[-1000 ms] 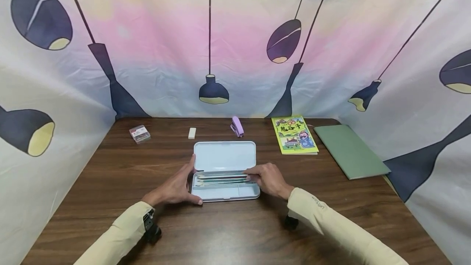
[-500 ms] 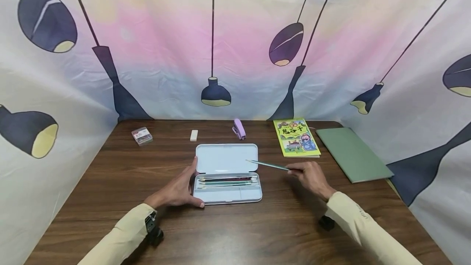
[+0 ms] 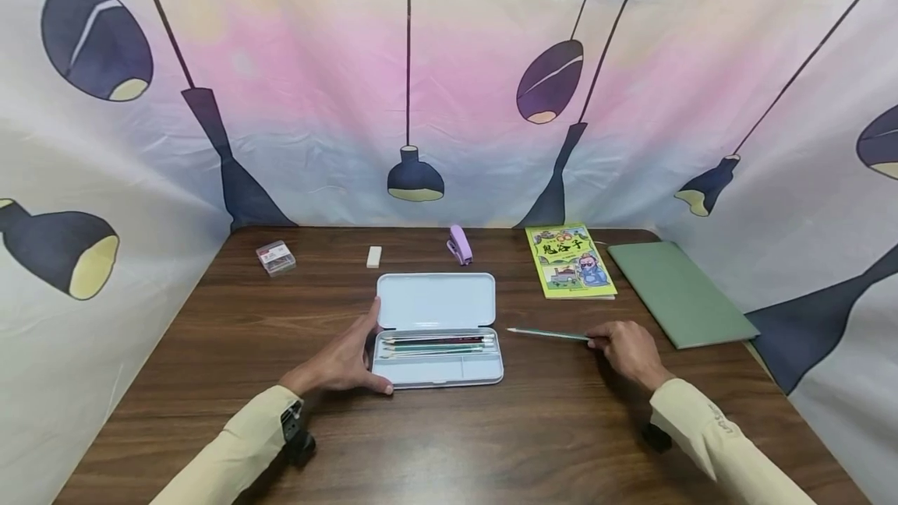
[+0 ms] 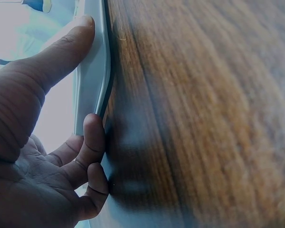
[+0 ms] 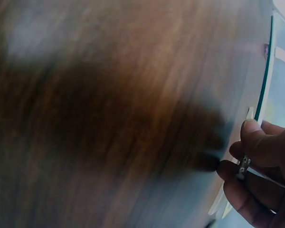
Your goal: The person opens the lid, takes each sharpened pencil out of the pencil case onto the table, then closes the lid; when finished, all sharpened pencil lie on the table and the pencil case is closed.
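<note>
A pale blue pencil case (image 3: 428, 373) lies with its lid up on the wooden table, several pencils (image 3: 436, 347) side by side in its long back compartment. My left hand (image 3: 344, 357) grips the case's left end, thumb at the front corner and fingers along the side. In the left wrist view the thumb (image 4: 69, 45) lies against the case's wall (image 4: 92, 80). To the right of the case, my right hand (image 3: 627, 349) pinches a green pencil (image 3: 547, 333) by one end, its point toward the case. The right wrist view shows the pencil (image 5: 265, 85) rising from between thumb and fingers.
Along the back stand a small clear box (image 3: 277, 258), a white eraser (image 3: 374, 256) and a purple stapler (image 3: 459, 245). A yellow book (image 3: 571, 262) and a green folder (image 3: 680, 294) lie at the right. A printed cloth hangs behind the table.
My right hand has drawn a green pencil out of the case, carried it right and lowered it toward the table. The left hand keeps its grip on the case.
</note>
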The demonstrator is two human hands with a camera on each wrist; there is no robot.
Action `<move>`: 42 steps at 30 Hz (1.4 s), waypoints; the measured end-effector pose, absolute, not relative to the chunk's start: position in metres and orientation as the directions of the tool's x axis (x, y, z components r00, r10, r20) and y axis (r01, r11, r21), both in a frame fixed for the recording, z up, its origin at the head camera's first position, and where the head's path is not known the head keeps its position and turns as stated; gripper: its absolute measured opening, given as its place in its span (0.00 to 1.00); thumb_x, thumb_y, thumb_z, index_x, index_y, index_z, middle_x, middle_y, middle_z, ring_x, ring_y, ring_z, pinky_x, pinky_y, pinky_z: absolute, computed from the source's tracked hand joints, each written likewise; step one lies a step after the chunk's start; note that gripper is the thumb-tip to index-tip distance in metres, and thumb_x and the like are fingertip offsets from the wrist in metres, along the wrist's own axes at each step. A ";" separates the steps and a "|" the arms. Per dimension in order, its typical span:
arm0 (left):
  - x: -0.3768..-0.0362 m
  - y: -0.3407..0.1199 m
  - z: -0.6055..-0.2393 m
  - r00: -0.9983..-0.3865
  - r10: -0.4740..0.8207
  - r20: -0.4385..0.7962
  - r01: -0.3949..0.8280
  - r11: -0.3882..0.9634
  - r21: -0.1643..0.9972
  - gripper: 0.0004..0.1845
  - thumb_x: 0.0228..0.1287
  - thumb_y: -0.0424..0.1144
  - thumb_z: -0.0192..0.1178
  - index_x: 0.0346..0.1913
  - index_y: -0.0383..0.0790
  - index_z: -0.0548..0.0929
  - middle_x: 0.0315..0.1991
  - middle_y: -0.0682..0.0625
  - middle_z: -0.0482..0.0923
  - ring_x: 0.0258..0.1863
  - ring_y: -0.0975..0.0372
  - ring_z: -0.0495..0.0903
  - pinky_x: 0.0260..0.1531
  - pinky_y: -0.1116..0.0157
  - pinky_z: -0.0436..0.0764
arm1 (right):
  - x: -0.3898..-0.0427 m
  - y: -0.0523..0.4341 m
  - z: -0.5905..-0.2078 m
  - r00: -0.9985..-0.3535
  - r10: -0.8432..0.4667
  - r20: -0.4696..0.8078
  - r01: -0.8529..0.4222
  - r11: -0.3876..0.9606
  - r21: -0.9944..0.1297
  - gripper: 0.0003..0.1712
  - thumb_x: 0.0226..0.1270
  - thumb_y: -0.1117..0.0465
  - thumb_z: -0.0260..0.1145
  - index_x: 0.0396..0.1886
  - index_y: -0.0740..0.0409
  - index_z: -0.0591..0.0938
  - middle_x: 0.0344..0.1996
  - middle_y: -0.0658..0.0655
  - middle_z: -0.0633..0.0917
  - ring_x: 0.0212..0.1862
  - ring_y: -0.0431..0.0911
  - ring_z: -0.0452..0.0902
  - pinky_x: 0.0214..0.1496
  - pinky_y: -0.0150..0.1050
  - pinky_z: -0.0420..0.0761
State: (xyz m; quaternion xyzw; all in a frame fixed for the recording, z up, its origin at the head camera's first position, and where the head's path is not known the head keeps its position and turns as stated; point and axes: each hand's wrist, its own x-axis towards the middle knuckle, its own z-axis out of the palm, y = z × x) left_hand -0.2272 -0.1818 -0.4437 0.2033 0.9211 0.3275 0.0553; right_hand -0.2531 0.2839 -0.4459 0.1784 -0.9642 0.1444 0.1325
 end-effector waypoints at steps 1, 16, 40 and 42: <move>-0.228 -0.182 -0.443 -0.912 0.409 0.027 0.335 0.704 0.626 0.74 0.25 0.59 0.76 0.71 0.39 0.35 0.52 0.44 0.65 0.49 0.56 0.65 0.53 0.53 0.63 | -0.253 0.283 -0.446 -0.899 -0.312 0.307 -0.383 0.899 -0.209 0.06 0.52 0.66 0.69 0.31 0.55 0.87 0.30 0.55 0.85 0.31 0.51 0.80 0.29 0.48 0.76; -0.227 -0.184 -0.442 -0.913 0.404 0.048 0.344 0.703 0.622 0.75 0.25 0.59 0.75 0.71 0.37 0.35 0.48 0.47 0.66 0.45 0.58 0.67 0.47 0.57 0.66 | -0.254 0.272 -0.444 -0.864 -0.411 0.290 -0.441 0.897 -0.042 0.07 0.51 0.65 0.70 0.31 0.53 0.87 0.23 0.49 0.80 0.27 0.48 0.78 0.24 0.44 0.75; -0.226 -0.182 -0.443 -0.907 0.420 0.023 0.337 0.694 0.637 0.74 0.26 0.59 0.75 0.71 0.37 0.35 0.49 0.46 0.66 0.47 0.56 0.66 0.49 0.55 0.65 | -0.249 0.136 -0.432 -0.627 -0.767 0.140 -0.775 0.593 -0.219 0.20 0.63 0.60 0.61 0.55 0.58 0.77 0.50 0.54 0.79 0.49 0.43 0.74 0.50 0.41 0.72; -0.226 -0.181 -0.442 -0.906 0.422 0.027 0.341 0.692 0.637 0.73 0.27 0.59 0.75 0.71 0.37 0.35 0.49 0.45 0.66 0.47 0.56 0.66 0.49 0.55 0.65 | -0.248 0.133 -0.435 -0.626 -0.770 0.119 -0.776 0.602 -0.189 0.20 0.62 0.60 0.62 0.54 0.57 0.77 0.49 0.54 0.79 0.47 0.43 0.74 0.49 0.40 0.72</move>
